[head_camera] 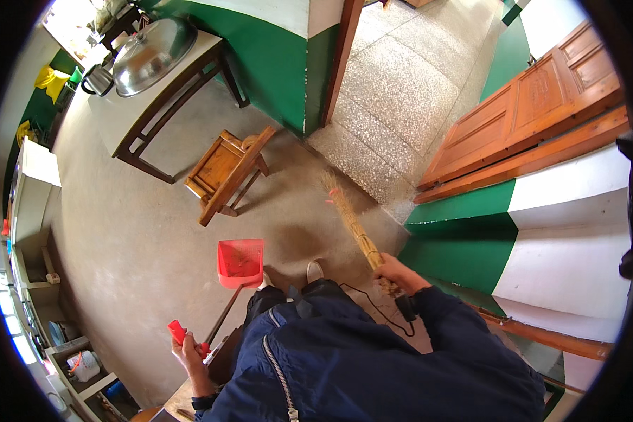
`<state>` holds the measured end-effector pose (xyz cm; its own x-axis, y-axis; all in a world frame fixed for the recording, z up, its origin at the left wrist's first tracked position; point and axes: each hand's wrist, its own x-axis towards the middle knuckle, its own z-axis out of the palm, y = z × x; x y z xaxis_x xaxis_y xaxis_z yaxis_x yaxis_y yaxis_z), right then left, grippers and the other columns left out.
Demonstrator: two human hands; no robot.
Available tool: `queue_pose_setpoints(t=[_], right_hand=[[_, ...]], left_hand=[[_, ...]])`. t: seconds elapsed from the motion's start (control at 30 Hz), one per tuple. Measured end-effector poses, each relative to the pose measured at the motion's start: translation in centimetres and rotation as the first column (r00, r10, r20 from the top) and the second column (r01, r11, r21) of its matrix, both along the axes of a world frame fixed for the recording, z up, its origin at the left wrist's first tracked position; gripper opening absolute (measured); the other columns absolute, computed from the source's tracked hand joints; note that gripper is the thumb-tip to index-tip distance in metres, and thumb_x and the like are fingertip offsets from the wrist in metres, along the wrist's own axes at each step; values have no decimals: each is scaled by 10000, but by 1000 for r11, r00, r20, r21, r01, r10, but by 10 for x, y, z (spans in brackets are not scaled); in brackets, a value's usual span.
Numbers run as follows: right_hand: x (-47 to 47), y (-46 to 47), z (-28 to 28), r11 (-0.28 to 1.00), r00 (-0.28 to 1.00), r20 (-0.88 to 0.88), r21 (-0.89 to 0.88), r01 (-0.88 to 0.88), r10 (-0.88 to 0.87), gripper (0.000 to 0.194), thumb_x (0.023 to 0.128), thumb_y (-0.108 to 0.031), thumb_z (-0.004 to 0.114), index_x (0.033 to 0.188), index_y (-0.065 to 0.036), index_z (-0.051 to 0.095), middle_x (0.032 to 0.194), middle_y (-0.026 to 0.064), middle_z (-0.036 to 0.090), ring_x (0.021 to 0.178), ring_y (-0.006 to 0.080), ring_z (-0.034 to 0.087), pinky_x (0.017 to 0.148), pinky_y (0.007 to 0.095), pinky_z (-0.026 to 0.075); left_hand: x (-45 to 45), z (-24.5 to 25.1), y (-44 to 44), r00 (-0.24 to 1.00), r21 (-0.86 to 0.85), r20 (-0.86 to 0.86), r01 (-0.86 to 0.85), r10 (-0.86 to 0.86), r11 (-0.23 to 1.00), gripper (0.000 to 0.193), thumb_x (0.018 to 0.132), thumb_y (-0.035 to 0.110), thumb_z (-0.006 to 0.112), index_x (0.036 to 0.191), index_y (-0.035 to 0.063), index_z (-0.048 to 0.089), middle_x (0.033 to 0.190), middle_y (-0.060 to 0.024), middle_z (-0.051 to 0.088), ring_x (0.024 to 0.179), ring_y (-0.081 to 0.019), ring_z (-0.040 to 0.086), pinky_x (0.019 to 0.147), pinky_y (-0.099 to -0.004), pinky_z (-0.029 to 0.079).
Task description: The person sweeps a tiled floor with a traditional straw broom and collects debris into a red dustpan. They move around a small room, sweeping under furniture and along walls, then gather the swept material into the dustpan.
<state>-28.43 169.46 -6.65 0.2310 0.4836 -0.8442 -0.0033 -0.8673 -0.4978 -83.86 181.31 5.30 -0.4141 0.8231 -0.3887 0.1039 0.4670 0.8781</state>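
Observation:
My left hand (189,352) grips the red plastic handle of a long-handled dustpan at the lower left. The red dustpan (240,261) rests on the floor just ahead of my feet, with some dark debris in its pan. In my right hand (398,273) is a straw broom (356,229), held by its bound grip. Its bristles point away from me toward the doorway sill, and a pink tie shows near them. Whether the bristle tips touch the floor I cannot tell.
A wooden chair (227,169) stands ahead, before a table (163,92) bearing a large metal lid (155,55) and a kettle (99,80). An open wooden door (533,100) is at right. Shelving (66,348) lines the left. A black cord (372,303) lies beside my feet.

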Motion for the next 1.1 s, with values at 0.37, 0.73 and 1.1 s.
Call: queue_pose_setpoints(t=[0.37,0.73,1.1], right_hand=[[-85,100,-76,1000,997,80,-28,2,1,713,697,-37,672,1284,34,274,748,162,550,592,240,583,462,384,447],[-113,149,-16,991,979,200,132,-2,-24,455,621,-24,692,1051,2,544,750,106,583,711,243,616,589,385,484],[-238,180,-108,879,866,234,-304,-366,442,859,735,-155,706,1399,-3,184,848,299,634,823,396,654,751,434,522]], left_hand=[[-51,8,92,993,-45,-16,116,-116,992,121,851,120,581,949,52,555,595,20,456,418,-62,392,383,-225,329],[-140,-19,171,993,-75,-17,119,-121,990,206,854,106,575,1030,5,538,541,5,436,339,-83,363,329,-250,315],[-177,-25,212,981,-136,-54,179,-187,975,238,841,117,587,1042,2,533,557,-1,451,343,-90,368,327,-258,316]])
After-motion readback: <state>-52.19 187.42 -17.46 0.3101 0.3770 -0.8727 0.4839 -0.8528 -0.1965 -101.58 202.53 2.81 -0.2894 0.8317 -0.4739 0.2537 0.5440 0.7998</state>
